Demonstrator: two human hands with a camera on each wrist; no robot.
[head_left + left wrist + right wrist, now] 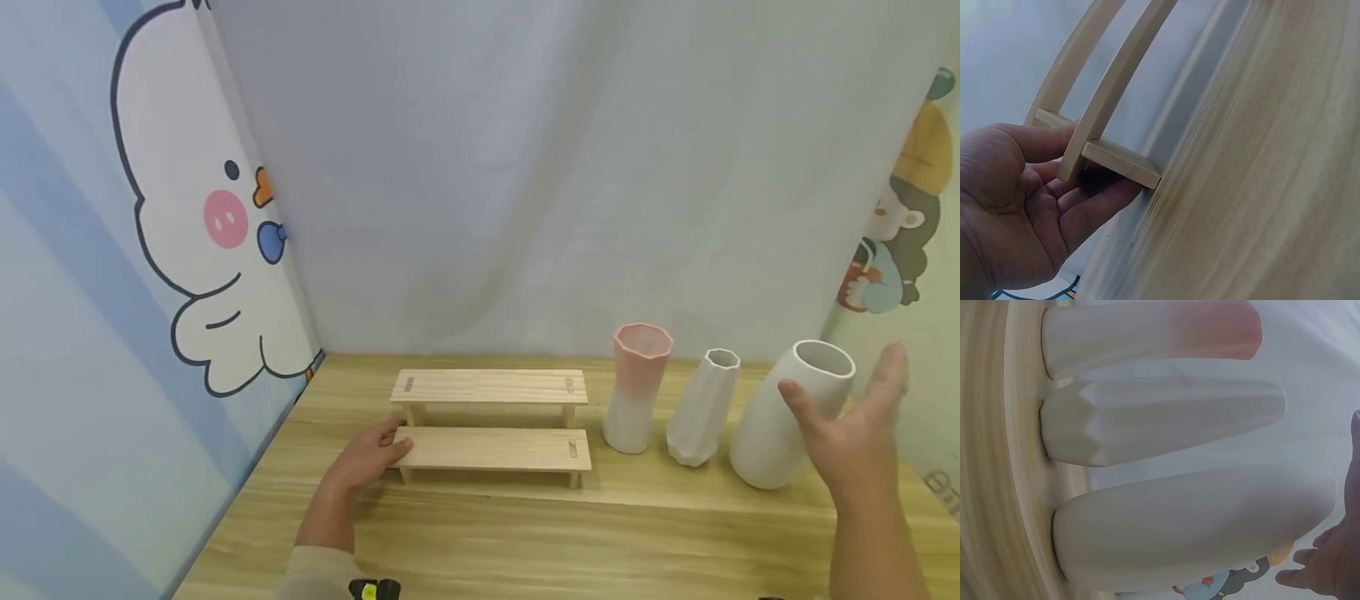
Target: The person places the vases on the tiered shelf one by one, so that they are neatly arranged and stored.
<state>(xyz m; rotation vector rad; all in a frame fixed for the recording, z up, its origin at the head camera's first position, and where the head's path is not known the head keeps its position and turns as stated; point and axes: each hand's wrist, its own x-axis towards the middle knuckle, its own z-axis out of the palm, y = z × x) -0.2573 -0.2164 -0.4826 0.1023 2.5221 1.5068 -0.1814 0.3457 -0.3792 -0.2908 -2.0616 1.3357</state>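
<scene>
My left hand (369, 454) grips the left end of the lower wooden display riser (491, 448), thumb on its top board and fingers around the end leg (1121, 164). Directly behind stands a taller wooden riser (487, 386). Over on the right, my right hand (855, 433) is spread with thumb and fingers apart, beside a smooth white vase (765, 433); in the right wrist view a gap shows between the hand (1329, 562) and this vase. Left of it are a slim faceted white vase (701, 412) and a pink-and-white vase (637, 392), all upright.
The wood-grain table (525, 542) runs back to a pale grey curtain (450, 183). A blue-and-white cartoon curtain (187, 208) borders the left side, and a pale wall hanging with a cartoon figure (892, 233) the right.
</scene>
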